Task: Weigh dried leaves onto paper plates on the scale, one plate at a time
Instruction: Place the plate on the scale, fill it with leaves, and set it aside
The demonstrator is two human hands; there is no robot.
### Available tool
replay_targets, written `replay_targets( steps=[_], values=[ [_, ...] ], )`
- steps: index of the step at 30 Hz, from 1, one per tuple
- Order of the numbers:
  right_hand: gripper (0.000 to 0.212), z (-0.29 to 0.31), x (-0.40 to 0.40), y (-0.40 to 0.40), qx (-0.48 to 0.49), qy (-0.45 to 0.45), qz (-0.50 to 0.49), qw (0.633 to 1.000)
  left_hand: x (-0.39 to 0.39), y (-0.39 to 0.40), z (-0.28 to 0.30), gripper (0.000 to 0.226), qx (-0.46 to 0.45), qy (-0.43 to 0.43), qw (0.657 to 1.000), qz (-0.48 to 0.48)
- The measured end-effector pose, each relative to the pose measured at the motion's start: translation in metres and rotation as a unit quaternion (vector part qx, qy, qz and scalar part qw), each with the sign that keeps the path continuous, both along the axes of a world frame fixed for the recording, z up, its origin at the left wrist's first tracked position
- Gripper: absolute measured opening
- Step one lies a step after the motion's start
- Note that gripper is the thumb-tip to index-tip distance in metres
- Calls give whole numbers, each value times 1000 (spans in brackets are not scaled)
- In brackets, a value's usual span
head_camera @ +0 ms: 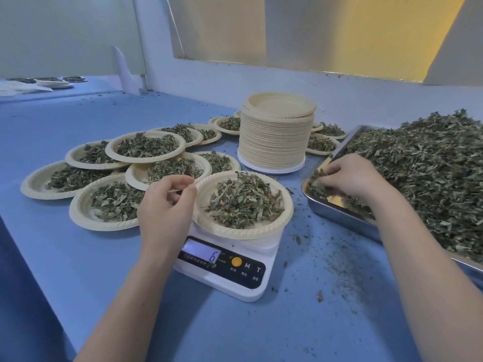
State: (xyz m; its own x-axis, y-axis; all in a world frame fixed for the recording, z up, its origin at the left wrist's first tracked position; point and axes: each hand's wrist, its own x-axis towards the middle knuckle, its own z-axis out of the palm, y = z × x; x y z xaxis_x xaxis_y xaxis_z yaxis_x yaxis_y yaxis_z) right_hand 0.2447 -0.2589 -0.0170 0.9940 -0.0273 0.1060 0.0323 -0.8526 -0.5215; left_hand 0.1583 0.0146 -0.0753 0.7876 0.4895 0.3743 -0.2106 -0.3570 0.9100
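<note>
Left hand (164,205) hovers palm-down with fingers (183,182) loosely curled and holding nothing, while right hand (350,176) reaches out, fingertips bunched and pinching downward.

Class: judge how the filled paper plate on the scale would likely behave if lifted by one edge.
The paper plate looks thin, so it would probably flex. Its loose dried leaves are heaped, so tilting could spill some. It is probably light: the scale display shows a single digit.

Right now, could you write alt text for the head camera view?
A paper plate of dried leaves sits on a white scale; the left hand hovers at its rim while the right hand gathers leaves in a metal tray.
</note>
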Motion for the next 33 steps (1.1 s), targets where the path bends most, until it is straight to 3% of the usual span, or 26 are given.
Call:
replay_targets(
  steps=[4, 8, 11, 13, 23, 28, 30, 33],
  values=[
    [17, 17, -10, 24, 132, -46, 46, 989, -1, -1, 1, 13, -1, 0, 1000, 3],
    [13, 36, -31, 58, 239, -48, 171, 955, -2, 0, 2, 13, -9, 3, 1000, 4],
    [40, 42, -38, 68, 130, 3, 225, 965, -2, 1, 3, 13, -14, 2, 1000, 9],
    [42, 43, -37, 67, 53, -18, 211, 976, -3, 1, 3, 13, -13, 3, 1000, 11],
    [26, 39, -31, 57, 53, -36, 196, 979, 0, 3, 2, 12, -6, 4, 1000, 14],
    [11, 33, -27, 56, 70, -91, 162, 980, 3, 5, -2, 7, 18, 34, 999, 20],
    [11, 32, -29, 55, 40, -57, 163, 984, 4, 4, -4, 4, 31, 76, 997, 8],
    [34, 32, -34, 54, -60, 63, 166, 982, 5, 2, -7, 4, 55, 121, 991, -6]
  ],
)
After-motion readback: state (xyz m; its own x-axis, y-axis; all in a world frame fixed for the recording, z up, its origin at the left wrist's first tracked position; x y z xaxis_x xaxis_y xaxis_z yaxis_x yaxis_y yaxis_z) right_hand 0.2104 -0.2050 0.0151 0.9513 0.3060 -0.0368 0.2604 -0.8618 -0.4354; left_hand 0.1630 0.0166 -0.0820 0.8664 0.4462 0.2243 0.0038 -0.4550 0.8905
